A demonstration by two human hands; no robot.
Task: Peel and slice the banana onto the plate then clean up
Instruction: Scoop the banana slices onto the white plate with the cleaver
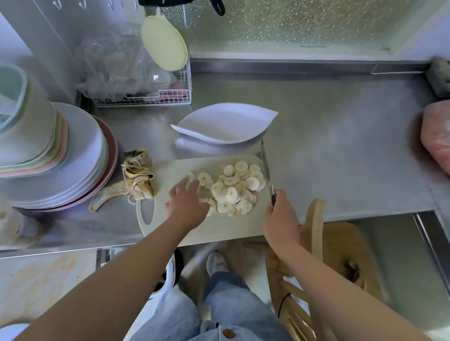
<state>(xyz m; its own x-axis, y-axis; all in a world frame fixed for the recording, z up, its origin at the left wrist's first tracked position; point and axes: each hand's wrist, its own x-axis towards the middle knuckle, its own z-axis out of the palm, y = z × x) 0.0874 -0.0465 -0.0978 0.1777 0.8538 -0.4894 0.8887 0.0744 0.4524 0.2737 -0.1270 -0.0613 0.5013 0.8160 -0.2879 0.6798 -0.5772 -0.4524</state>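
Head view: we note the right hand point(280, 221) gripping the knife point(265, 164) handle. Slices point(232, 191) lie heaped on the board point(177, 169) just left of that grip. The left hand point(186, 204) rests flat at their edge, holding nothing. We judge them soft, slippery, light: scoop from beneath.

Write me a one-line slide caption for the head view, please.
Banana slices piled on the cutting board, left hand at their edge, right hand holding the knife, white plate behind, peel alongside.
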